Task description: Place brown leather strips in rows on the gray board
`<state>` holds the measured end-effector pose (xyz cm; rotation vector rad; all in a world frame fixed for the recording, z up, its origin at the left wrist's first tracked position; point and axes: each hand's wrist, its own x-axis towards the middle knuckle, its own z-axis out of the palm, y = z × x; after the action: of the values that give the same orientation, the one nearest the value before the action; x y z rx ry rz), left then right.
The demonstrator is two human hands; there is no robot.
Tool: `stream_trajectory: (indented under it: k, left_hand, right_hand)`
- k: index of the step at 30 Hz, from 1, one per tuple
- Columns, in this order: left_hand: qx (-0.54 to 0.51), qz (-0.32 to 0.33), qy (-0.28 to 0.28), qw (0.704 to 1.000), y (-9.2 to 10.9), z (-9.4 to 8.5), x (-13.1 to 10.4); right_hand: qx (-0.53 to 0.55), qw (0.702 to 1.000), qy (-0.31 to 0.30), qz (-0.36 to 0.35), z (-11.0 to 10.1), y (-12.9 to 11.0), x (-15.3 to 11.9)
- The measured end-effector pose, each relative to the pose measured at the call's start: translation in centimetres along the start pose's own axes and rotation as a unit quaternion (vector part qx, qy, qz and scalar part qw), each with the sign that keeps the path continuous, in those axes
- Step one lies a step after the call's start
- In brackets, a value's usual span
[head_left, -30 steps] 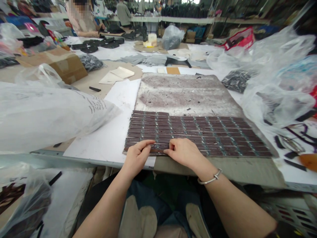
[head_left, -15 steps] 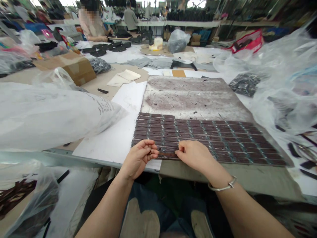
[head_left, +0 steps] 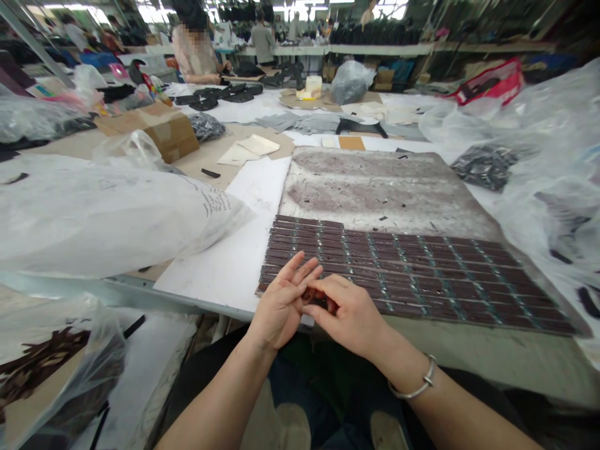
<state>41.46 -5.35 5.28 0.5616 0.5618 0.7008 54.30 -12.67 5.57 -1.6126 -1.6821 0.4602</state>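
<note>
Rows of dark brown strips (head_left: pixel 422 275) lie side by side on the near half of a stained board (head_left: pixel 356 181). My left hand (head_left: pixel 281 303) is at the board's near left corner, palm turned up and fingers spread. Over its fingers, my right hand (head_left: pixel 349 312) is bent with thumb and fingertips drawn together. Something small and brown shows between the two hands, but the fingers mostly cover it. Whether my right hand grips it is hard to make out. A metal bangle (head_left: pixel 415 384) circles my right wrist.
A large white plastic bag (head_left: pixel 112 219) lies on the left, with a cardboard box (head_left: pixel 154 131) behind it. Clear plastic bags (head_left: pixel 557 169) crowd the right side. An open bag of brown strips (head_left: pixel 42 362) is at lower left. A person (head_left: pixel 197 56) works across the table.
My hands have come together; the right moved left to meet the left. My left fingers have opened out, and the brown strip between the hands at the board's near edge no longer shows there.
</note>
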Motion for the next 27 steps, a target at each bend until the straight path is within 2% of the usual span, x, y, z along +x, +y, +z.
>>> stream_trajectory:
  k: [6, 9, 11, 13, 16, 19, 22, 27]
  left_hand:
    - [-0.058, -0.011, -0.022, 0.998, -0.2, -0.2, 0.0]
    - [-0.094, -0.021, -0.038, 0.995, -0.1, -0.5, -0.1]
    - [-0.085, -0.011, -0.04, 0.995, 0.0, -0.6, -0.1]
    - [-0.029, 0.019, -0.024, 0.999, 0.0, -0.7, -0.2]
    - [0.107, 0.084, 0.014, 0.991, -0.2, -0.9, -0.3]
    - [0.228, 0.13, 0.032, 0.965, -0.5, -1.2, -0.3]
    - [0.29, 0.147, 0.027, 0.945, -0.6, -1.4, -0.2]
    - [0.262, 0.11, 0.042, 0.958, -0.6, -1.3, -0.2]
  right_hand:
    - [0.025, 0.998, 0.049, 0.002, 0.8, 0.2, 0.5]
    - [0.051, 0.997, 0.049, 0.034, 0.8, 0.2, 0.7]
    - [0.108, 0.991, 0.044, 0.073, 0.7, 0.2, 0.9]
    - [0.208, 0.968, 0.033, 0.137, 0.7, 0.3, 1.0]
    - [0.377, 0.894, 0.028, 0.242, 0.6, 0.5, 1.2]
    - [0.474, 0.827, 0.03, 0.302, 0.6, 0.6, 1.3]
    - [0.499, 0.803, 0.016, 0.326, 0.7, 0.3, 1.3]
    - [0.516, 0.789, -0.002, 0.333, 0.7, 0.0, 1.3]
